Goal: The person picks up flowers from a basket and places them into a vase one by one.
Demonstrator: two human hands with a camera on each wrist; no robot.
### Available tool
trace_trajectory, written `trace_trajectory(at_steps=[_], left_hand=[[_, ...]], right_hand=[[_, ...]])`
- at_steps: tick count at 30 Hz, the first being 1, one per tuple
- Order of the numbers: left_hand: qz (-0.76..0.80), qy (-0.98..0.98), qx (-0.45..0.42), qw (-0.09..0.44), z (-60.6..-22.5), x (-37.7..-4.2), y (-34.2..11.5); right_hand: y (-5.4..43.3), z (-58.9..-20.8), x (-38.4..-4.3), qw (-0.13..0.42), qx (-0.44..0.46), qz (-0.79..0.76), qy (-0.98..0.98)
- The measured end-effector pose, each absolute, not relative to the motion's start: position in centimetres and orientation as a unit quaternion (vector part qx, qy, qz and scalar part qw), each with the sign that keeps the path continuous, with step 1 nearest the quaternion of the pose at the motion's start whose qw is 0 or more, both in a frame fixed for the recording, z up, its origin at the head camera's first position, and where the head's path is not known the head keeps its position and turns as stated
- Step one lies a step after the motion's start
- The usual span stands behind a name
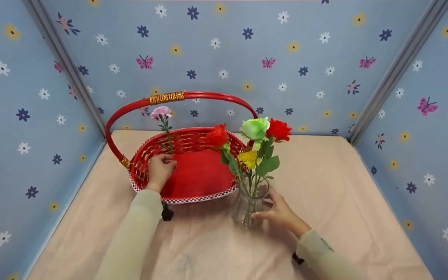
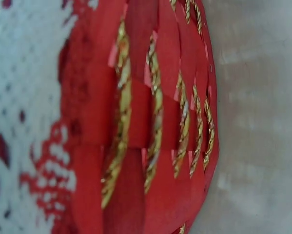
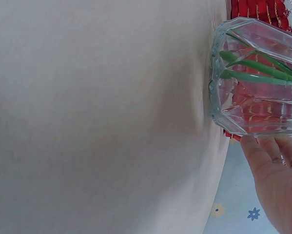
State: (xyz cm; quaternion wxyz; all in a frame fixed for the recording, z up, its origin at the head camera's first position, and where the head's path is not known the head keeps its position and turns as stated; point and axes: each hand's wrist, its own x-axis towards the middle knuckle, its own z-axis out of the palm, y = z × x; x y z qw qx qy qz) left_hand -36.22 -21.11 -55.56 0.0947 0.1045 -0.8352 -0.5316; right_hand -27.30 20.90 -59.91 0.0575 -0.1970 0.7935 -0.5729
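Inside the red woven basket (image 1: 196,175), at its left side, my left hand (image 1: 161,171) pinches the stem of a pink carnation (image 1: 161,112), whose bloom stands upright under the arched handle. My right hand (image 1: 280,212) grips the clear glass vase (image 1: 247,210) from the right, thumb at the front and fingers at the side. The vase holds two red roses (image 1: 278,129), a pale green rose (image 1: 255,128) and a yellow flower (image 1: 248,158). Green stems (image 3: 262,70) show through its glass in the right wrist view. The left wrist view has only the basket's woven side (image 2: 136,107), not the hand.
The red handle (image 1: 216,96), wrapped in gold at the top, arches over the basket. A pale cloth (image 1: 325,186) covers the table. Flower-patterned blue panels (image 1: 224,58) wall it at the back and both sides. The vase stands close to the basket's front right.
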Motion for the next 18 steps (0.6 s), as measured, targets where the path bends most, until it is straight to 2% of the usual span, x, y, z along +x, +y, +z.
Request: trace_trajectory(at_steps=[13,18], left_hand=[[-0.486,-0.865,0.023,0.122,-53.1,-36.0,-21.2],[-0.455,-0.884,0.002,0.109,-51.6,-35.8,-21.6]], right_hand=[[20.8,-60.0,-27.4,0.062,-0.179,-0.561,0.806],[20.8,-60.0,-27.3,0.053,-0.185,-0.556,0.809]])
